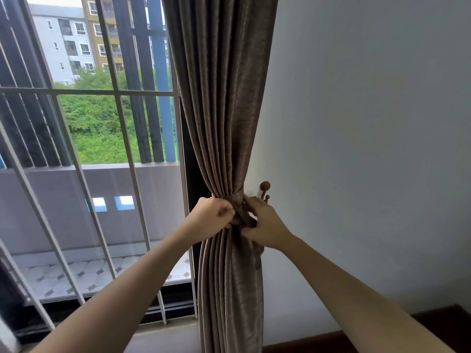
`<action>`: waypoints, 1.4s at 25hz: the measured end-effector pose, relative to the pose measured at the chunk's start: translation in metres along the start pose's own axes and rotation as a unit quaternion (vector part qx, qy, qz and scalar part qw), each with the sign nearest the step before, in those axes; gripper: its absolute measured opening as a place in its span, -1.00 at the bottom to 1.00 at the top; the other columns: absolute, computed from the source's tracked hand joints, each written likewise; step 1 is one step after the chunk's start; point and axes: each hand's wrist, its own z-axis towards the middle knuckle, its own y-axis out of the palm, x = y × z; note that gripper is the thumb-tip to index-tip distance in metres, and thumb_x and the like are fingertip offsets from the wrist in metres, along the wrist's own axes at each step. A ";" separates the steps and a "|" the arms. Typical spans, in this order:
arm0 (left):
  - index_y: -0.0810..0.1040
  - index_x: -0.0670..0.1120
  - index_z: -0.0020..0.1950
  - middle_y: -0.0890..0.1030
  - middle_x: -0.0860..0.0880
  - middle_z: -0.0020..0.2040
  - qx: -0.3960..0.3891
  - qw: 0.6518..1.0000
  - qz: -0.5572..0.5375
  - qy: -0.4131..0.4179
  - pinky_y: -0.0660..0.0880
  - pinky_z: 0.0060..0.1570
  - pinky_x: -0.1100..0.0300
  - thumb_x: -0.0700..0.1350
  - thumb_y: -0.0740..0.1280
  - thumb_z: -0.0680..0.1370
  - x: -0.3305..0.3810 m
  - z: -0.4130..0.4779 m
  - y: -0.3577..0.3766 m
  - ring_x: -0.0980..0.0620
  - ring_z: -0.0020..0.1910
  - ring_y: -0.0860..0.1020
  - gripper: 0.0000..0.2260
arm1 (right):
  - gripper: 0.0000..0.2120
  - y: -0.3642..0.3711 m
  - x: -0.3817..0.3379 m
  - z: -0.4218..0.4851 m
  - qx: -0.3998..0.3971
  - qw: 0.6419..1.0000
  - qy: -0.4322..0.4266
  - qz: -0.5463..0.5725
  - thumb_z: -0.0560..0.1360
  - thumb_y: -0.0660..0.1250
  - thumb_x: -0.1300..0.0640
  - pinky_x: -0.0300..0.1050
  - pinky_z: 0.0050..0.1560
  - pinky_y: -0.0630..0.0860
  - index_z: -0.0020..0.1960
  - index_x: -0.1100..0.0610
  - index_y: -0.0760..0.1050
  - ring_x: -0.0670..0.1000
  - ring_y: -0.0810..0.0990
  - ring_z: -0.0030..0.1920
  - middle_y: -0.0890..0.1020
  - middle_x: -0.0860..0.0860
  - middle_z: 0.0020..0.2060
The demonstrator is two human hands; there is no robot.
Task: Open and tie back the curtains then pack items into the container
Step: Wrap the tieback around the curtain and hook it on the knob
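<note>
Your forearms reach up; left hand [215, 212] fisted on tieback [239, 208], right hand [265, 225] pinching it, curtain [224, 123] bunched between, hook [265, 191] just beyond.

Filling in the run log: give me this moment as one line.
stage: tying back | curtain: gathered beside window | tieback: around it, near wall hook | left hand, right hand: gripping tieback
</note>
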 end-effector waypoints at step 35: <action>0.50 -0.12 -0.13 0.56 -0.02 -0.49 0.199 0.952 0.205 0.105 0.45 -0.49 0.16 0.03 0.30 0.45 -0.017 0.016 0.014 -0.12 -0.56 0.52 -0.78 | -0.72 0.000 0.100 0.048 0.198 0.856 0.294 0.377 0.56 0.26 0.07 -0.18 0.10 0.56 0.05 0.27 0.61 0.03 0.63 -0.04 0.64 0.11 -0.10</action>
